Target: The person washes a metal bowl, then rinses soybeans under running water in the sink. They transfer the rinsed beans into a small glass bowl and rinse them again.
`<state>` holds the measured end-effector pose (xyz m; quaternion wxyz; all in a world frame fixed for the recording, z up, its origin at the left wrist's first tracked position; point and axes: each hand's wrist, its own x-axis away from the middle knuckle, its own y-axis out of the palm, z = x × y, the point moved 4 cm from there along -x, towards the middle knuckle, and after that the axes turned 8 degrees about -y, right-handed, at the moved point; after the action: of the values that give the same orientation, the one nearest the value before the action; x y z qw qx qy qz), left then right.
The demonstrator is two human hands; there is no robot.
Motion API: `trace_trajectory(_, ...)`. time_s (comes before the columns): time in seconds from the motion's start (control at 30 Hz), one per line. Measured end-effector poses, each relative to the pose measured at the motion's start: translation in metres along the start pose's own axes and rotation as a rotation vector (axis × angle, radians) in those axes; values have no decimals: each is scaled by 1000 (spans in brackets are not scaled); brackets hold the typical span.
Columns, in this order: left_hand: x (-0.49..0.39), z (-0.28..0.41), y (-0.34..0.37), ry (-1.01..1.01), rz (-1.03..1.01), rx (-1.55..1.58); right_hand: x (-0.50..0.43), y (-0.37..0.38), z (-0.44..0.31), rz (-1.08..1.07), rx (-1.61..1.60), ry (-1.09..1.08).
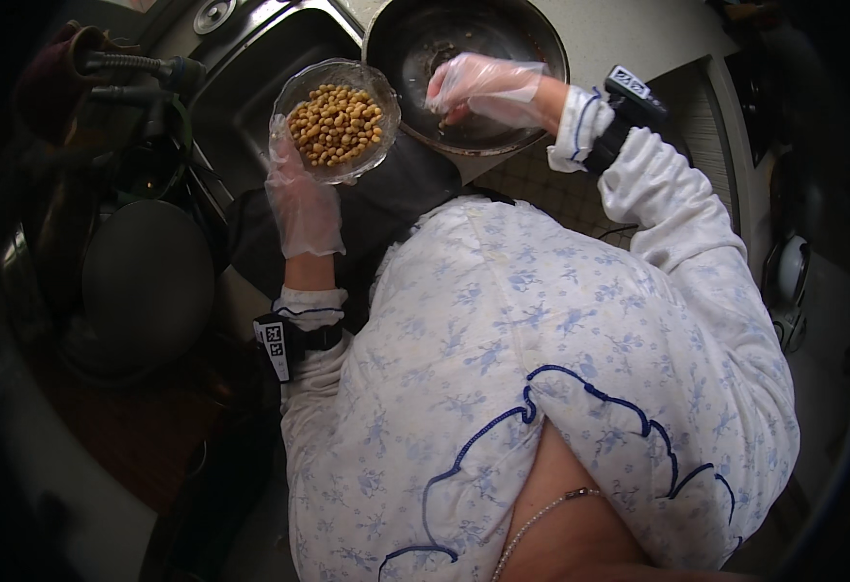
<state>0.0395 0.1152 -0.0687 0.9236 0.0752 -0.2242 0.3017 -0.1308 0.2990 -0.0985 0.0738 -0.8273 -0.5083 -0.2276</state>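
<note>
A clear glass bowl (388,138) of tan, rounded beans (334,124) is held at its left rim by my left hand (298,185), which wears a thin clear plastic glove. The bowl hangs over the near edge of the sink, close beside a wide dark metal pan (501,33). My right hand (487,87), gloved the same way, reaches over the inside of that pan with its fingers curled downward. Small pale bits lie near those fingertips and on the pan's bottom. Whether the fingers pinch anything is too small to tell.
A metal sink (232,109) lies behind the bowl, with a round strainer (214,14) at its far corner. At left are a flexible faucet hose (123,64) and a dark round pan or lid (148,280). The pale countertop (614,33) extends right of the pan.
</note>
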Motion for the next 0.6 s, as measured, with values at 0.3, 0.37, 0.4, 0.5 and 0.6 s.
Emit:
trace_trajectory(0.3, 1, 0, 3, 114, -59, 163, -14, 53, -86, -191, 142, -728)
trace_trajectory(0.37, 0, 3, 4, 227, -75, 168, -16, 62, -93, -294, 364, -882)
trace_trajectory(0.4, 0, 4, 4, 261, -74, 172, -18, 59, -97, -356, 329, -940)
trace_trajectory(0.5, 0, -1, 3, 169, -118, 291, -28, 18, -94, -379, 76, -727)
trace_trajectory(0.6, 0, -4, 0, 113, -51, 173, -16, -34, -50, 38, -35, -691)
